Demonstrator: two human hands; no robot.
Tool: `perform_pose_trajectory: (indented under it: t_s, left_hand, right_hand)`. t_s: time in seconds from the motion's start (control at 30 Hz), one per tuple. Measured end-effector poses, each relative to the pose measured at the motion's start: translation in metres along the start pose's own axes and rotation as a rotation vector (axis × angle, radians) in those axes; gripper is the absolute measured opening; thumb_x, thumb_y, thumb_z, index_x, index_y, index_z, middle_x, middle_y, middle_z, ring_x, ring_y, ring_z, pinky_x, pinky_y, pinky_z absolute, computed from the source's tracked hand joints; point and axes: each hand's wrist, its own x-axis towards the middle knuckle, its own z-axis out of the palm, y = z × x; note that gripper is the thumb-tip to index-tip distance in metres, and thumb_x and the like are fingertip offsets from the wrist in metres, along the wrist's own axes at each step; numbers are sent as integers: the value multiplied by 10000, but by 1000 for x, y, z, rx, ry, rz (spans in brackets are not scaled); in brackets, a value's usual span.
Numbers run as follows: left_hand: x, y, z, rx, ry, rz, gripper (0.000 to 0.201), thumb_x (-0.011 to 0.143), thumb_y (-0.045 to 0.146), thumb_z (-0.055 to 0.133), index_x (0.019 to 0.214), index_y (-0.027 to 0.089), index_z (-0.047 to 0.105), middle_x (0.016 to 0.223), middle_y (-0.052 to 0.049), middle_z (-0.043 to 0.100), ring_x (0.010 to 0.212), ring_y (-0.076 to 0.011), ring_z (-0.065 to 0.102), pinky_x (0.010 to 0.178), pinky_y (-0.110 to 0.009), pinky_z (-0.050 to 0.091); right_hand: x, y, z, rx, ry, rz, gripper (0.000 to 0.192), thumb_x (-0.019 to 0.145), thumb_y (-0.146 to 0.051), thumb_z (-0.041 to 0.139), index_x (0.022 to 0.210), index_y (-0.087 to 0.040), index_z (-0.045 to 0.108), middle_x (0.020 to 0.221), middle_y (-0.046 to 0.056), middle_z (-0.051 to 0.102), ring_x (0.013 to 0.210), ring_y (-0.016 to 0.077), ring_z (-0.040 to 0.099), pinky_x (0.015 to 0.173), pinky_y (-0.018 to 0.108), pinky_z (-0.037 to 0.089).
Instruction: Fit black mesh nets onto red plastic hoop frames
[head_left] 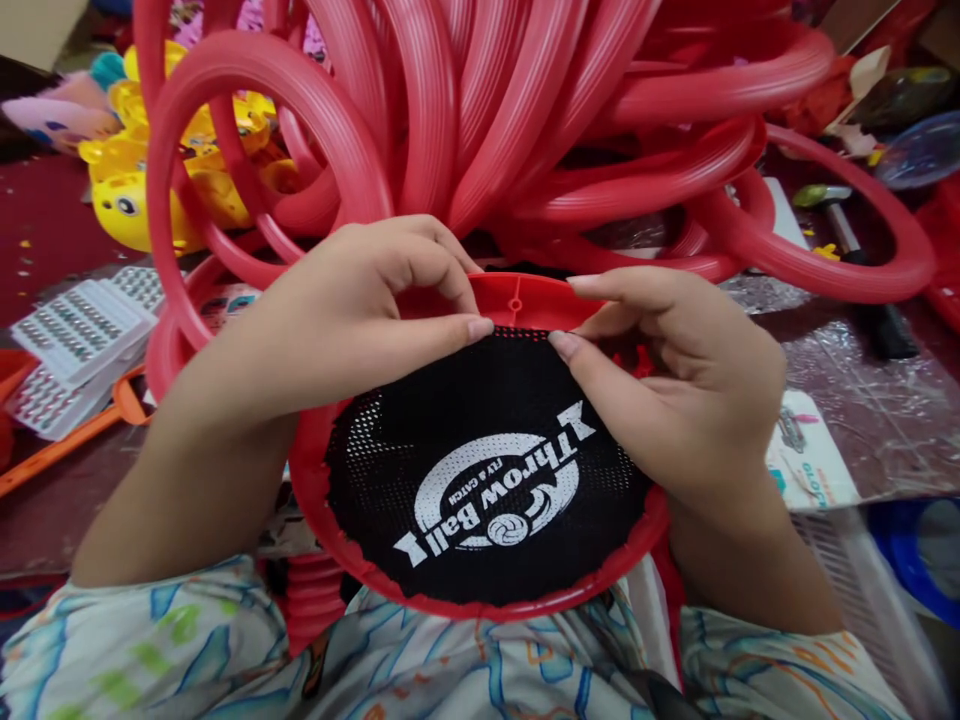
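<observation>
A round red plastic frame [315, 510] rests toward my lap, with black mesh netting [375, 490] stretched across it. White print on the netting reads "Throw Ball, Fly & Catch", upside down and slanted. At the far rim, my left hand [322, 310] pinches the netting's edge between thumb and fingers. Just to its right, my right hand [667, 370] has its thumb on the netting edge and its fingers at the rim. Between the two hands a strip of bare red rim shows, with the mesh edge lying below it.
Many red ribbed rings [495, 120] are heaped across the table ahead. Yellow toy parts [127, 205] lie at the left, near clear trays of small pieces [82, 330] and an orange plastic stick [67, 445]. A hammer [862, 260] lies at the right, near a printed card [814, 460].
</observation>
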Motion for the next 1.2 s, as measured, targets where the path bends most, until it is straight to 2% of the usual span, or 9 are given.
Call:
perform_pose_trajectory:
  t_s: [0.17,0.4,0.77,0.9,1.1,1.2]
  left_hand:
    - [-5,5,2,55,74,-14,157,818,286,572,692,217,637,936,-17,663,860,-166,625,819,-291,550]
    - [-5,2,6,129,139,87,142,813,231,586,686,193,636,895,-4,673,840,-140,633,808,-246,541]
    - [-4,0,6,140,109,104,138,810,219,609,708,199,699,976,-13,693,890,-142,642,854,-232,535]
    - [-3,-4,11,125,160,111,129,799,192,608,697,198,688,938,-9,705,877,-142,660,812,-233,541]
    - [-4,-5,15,136,198,111,151,802,228,596,678,191,674,895,-26,702,920,-174,685,756,-249,542]
    - [-5,-4,15,142,206,117,149,795,225,589,678,190,674,870,-17,695,860,-165,680,736,-256,536]
  right_hand:
    - [-1,2,1,30,59,-59,294,871,-228,712,1151,-310,683,874,-14,740,713,161,684,674,320,576]
    - [-3,-2,3,9,137,-101,354,808,-120,753,1117,-280,691,856,-44,747,677,119,688,654,257,563]
    - [-2,-1,1,40,102,-89,331,815,-148,751,1115,-272,685,840,-40,740,688,126,678,646,275,561]
    - [-2,3,3,34,102,-61,333,818,-178,745,1129,-281,685,808,-36,722,661,134,664,583,276,536]
    - [-2,3,6,31,125,-26,317,821,-169,738,1120,-257,681,783,-39,700,646,118,642,578,256,526]
    - [-2,1,6,31,130,-6,302,827,-182,734,1114,-261,680,756,-44,681,633,117,628,561,251,515]
